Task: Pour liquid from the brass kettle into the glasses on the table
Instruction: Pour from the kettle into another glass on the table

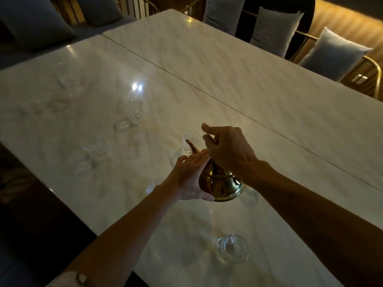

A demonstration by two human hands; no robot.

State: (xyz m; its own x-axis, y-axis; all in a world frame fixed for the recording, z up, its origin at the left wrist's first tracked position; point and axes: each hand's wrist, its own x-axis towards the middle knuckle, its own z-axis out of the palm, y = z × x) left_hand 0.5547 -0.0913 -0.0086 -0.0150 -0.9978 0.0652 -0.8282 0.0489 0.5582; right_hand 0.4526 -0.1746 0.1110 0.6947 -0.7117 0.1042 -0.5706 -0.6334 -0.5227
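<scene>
The brass kettle (pixel 220 183) is tilted away from me above the white marble table (pixel 228 75), its spout over a clear glass (pixel 191 141). My right hand (pixel 228 150) grips the kettle's handle from above. My left hand (pixel 189 179) cups the kettle's body from the left side. Several more clear glasses stand around: one near the front (pixel 233 248), one partly hidden behind my left wrist (pixel 152 186), one under the kettle's base (pixel 249 197), one at centre (pixel 134 111), one at the left (pixel 95 151). No stream of liquid is visible.
Fainter glasses (pixel 66 79) sit at the far left of the table. A seam (pixel 186 81) runs diagonally between two tabletops. Cushioned chairs (pixel 333 52) line the far side, and a person in dark clothing (pixel 275 15) stands behind them.
</scene>
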